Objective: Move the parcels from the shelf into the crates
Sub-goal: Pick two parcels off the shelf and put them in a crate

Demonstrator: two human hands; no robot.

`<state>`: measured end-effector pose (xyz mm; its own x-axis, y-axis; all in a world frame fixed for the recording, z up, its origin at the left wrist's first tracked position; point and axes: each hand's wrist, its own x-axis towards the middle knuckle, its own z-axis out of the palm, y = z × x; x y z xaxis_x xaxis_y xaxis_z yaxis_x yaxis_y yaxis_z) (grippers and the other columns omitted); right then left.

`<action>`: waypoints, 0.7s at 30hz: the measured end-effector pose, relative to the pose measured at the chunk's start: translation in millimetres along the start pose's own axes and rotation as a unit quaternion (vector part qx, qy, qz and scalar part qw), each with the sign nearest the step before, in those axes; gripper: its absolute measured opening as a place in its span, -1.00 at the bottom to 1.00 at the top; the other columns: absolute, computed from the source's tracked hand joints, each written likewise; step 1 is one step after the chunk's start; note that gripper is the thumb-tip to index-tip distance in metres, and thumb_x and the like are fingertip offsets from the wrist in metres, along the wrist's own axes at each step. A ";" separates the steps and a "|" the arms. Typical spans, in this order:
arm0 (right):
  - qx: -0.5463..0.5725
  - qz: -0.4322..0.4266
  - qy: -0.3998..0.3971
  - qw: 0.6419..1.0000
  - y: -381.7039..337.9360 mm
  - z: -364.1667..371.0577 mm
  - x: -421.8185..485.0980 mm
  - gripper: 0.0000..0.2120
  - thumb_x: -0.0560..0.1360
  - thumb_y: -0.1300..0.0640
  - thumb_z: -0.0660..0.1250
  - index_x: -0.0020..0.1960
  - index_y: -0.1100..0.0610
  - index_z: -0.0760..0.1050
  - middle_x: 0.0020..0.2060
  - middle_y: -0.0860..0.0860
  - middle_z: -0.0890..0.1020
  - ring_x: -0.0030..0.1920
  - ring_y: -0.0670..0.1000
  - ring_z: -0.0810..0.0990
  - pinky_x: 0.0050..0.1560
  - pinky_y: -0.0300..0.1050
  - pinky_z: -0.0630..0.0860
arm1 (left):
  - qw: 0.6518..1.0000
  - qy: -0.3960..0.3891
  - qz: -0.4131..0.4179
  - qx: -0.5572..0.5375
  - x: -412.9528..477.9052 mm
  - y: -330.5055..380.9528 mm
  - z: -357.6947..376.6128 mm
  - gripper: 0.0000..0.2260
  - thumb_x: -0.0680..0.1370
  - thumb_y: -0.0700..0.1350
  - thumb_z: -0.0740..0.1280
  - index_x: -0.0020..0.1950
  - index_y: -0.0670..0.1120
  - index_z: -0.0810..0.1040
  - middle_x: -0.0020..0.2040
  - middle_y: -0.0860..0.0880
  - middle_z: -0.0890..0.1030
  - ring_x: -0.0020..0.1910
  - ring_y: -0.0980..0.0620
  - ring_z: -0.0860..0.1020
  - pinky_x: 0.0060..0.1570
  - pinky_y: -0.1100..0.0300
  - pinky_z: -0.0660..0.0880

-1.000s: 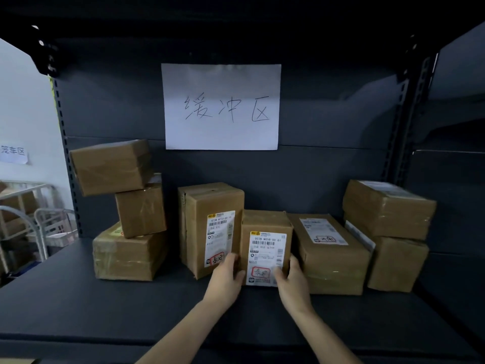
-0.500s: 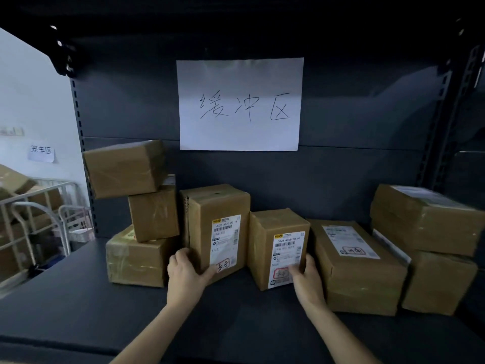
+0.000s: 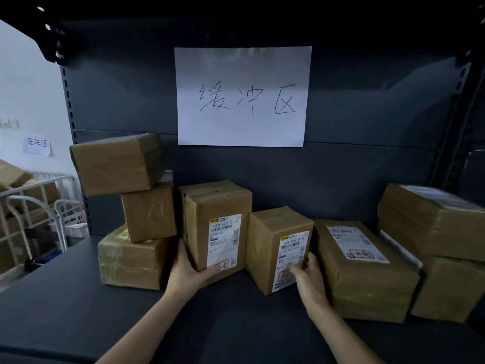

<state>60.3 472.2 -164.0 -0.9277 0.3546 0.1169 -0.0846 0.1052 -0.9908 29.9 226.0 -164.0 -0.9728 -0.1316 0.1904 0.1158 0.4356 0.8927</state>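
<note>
At centre frame on the shelf (image 3: 78,306), our left hand (image 3: 189,271) clamps the tall box (image 3: 215,227) low at its corner; our right hand (image 3: 308,275) presses fingers together against the short box (image 3: 279,248). Both look stiff, taped, likely light; grip the bottom edges.

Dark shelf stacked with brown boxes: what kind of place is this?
Probably a parcel sorting depot or warehouse. Taped cardboard parcels with barcode shipping labels sit on metal shelving under a handwritten zone sign, and a metal cage trolley holds more boxes at left.
</note>
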 end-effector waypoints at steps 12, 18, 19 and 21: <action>-0.003 -0.029 -0.030 0.999 -5.7 -6.7 -32.8 -0.53 0.49 0.26 0.31 0.36 0.10 0.30 0.07 -0.07 0.51 0.14 -0.08 0.45 0.13 -0.19 0.31 | 0.999 -0.029 0.038 0.005 -21.4 5.5 15.2 -0.04 0.33 0.09 0.50 0.53 0.01 -0.04 0.44 -0.06 0.31 0.41 -0.05 0.30 0.38 -0.04 0.30; -0.029 -0.042 -0.058 0.997 -9.0 -3.5 -48.5 -0.53 0.50 0.27 0.30 0.36 0.09 0.28 -0.12 -0.29 0.41 -0.04 -0.25 0.40 -0.05 -0.35 0.32 | 0.999 -0.038 0.024 0.008 -29.2 4.8 13.3 -0.07 0.32 0.15 0.49 0.52 0.04 0.00 0.43 -0.03 0.32 0.41 -0.03 0.30 0.37 -0.05 0.32; -0.029 -0.043 -0.062 0.997 -10.1 -2.6 -49.5 -0.54 0.50 0.24 0.32 0.35 0.08 0.29 -0.11 -0.30 0.41 -0.08 -0.27 0.39 -0.05 -0.35 0.32 | 0.999 -0.039 0.023 0.012 -29.1 5.4 12.1 -0.07 0.31 0.17 0.48 0.51 0.05 0.01 0.44 -0.03 0.31 0.41 -0.03 0.30 0.37 -0.06 0.32; -0.023 -0.041 -0.068 0.997 -12.4 -1.7 -50.1 -0.53 0.49 0.22 0.33 0.36 0.07 0.29 -0.03 -0.22 0.49 -0.02 -0.22 0.40 0.08 -0.27 0.31 | 0.999 -0.032 0.029 0.017 -30.9 8.9 10.1 -0.09 0.32 0.16 0.48 0.51 0.03 0.03 0.45 -0.05 0.29 0.42 -0.04 0.28 0.37 -0.07 0.31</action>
<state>108.4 454.8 -157.5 -0.9594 0.2137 0.1842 -0.1488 0.1716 -0.9739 59.0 243.0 -166.0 -0.9757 -0.0493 0.2135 0.1658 0.4711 0.8663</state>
